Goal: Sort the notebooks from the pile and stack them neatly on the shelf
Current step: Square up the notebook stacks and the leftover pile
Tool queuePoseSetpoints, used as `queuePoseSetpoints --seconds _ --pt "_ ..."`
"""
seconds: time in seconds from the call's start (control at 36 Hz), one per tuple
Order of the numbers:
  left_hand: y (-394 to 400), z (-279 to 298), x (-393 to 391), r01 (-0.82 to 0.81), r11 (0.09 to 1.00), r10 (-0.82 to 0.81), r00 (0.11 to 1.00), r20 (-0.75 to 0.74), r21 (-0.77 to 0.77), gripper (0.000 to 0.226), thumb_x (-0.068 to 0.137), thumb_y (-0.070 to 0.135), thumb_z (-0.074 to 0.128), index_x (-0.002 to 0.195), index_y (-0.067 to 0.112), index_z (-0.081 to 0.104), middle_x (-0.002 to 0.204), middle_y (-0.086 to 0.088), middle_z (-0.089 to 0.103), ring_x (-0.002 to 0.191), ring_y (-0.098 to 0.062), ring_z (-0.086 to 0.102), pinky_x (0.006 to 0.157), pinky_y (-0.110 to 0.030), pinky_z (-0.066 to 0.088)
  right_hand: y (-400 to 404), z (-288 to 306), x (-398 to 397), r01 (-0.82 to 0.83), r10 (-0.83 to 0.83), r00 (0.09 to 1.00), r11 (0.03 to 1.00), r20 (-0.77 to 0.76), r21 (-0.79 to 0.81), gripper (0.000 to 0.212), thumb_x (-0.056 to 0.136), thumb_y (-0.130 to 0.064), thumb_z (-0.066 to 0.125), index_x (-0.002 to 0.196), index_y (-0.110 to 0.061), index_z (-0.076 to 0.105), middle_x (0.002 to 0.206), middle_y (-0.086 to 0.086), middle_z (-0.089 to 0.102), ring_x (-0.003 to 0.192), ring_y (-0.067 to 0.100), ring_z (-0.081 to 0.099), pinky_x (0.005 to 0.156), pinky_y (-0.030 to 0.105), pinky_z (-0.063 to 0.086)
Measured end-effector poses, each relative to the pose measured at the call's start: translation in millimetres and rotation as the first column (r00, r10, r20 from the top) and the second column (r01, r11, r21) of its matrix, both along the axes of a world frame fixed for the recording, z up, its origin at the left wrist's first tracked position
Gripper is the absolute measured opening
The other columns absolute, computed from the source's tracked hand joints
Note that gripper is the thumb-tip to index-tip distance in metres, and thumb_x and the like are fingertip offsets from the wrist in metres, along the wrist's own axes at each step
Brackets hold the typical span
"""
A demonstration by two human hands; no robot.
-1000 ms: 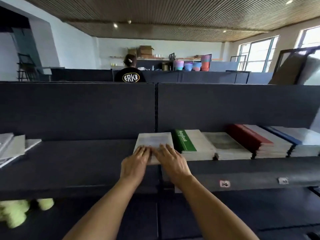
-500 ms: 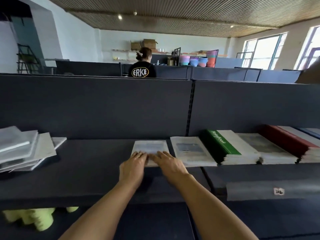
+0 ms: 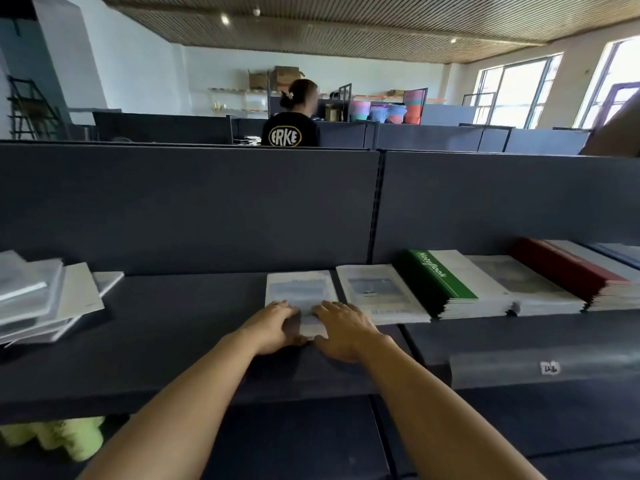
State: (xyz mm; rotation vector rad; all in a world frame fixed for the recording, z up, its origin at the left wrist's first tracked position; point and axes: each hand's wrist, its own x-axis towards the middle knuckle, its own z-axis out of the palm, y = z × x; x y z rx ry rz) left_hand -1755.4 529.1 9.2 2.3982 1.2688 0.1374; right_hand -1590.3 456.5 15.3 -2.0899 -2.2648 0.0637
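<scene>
Notebooks: one pale notebook (image 3: 300,292) lies flat on the shelf (image 3: 180,327) under my left hand (image 3: 273,325) and right hand (image 3: 341,329), fingers flat, pressing, gripping nothing; sorted stacks (image 3: 450,289) line its right; the pile (image 3: 45,299) at left remains unsorted.

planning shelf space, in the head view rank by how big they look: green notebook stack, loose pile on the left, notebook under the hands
1. loose pile, though it sits nearer
2. green notebook stack
3. notebook under the hands
</scene>
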Motion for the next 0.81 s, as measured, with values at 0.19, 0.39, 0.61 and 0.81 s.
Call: queuePoseSetpoints --seconds 0.19,0.39,0.61,0.81 --pt "-9.0 -0.1 11.8 -0.054 0.987 0.043 0.996 0.072 0.151 0.034 0.095 0.027 0.056 0.128 0.026 0.06 0.137 0.002 0.052 0.122 -0.018 0.051 0.101 -0.032 0.042 0.0 -11.1 6.2 0.005 -0.022 0.995 0.985 0.096 0.174 0.052 0.094 -0.036 0.044 0.143 -0.023 0.037 0.144 0.003 0.041 0.134 0.024 0.031 0.114 0.042 0.015" --pt "-7.2 -6.1 19.5 -0.097 0.981 0.087 0.994 0.064 0.166 0.036 0.096 0.025 0.052 0.132 0.032 0.056 0.139 0.003 0.052 0.123 -0.02 0.052 0.099 -0.033 0.044 3.9 -11.0 0.5 0.08 -0.089 0.995 0.976 0.036 0.203 0.049 0.087 -0.032 0.046 0.135 -0.024 0.047 0.133 0.002 0.051 0.127 0.023 0.039 0.11 0.04 0.017" --pt "-6.0 -8.6 26.2 -0.145 0.977 0.137 0.989 0.057 0.154 0.034 0.094 0.027 0.054 0.128 0.029 0.057 0.136 0.002 0.05 0.121 -0.019 0.052 0.097 -0.031 0.043 11.4 -8.9 -6.4 0.164 -0.171 0.985 0.962 0.011 0.217 0.046 0.093 -0.049 0.031 0.116 -0.025 0.063 0.116 0.001 0.062 0.11 0.02 0.052 0.101 0.039 0.024" --pt "-7.6 -15.3 27.6 -0.138 0.965 0.139 0.99 0.011 0.223 0.047 0.097 0.02 0.05 0.143 0.028 0.042 0.155 0.005 0.029 0.143 -0.016 0.025 0.115 -0.036 0.024 10.5 -15.1 -13.0 0.195 -0.204 0.979 0.954 0.016 0.228 0.046 0.098 -0.043 0.028 0.113 -0.021 0.064 0.114 0.002 0.064 0.109 0.021 0.053 0.101 0.038 0.028"
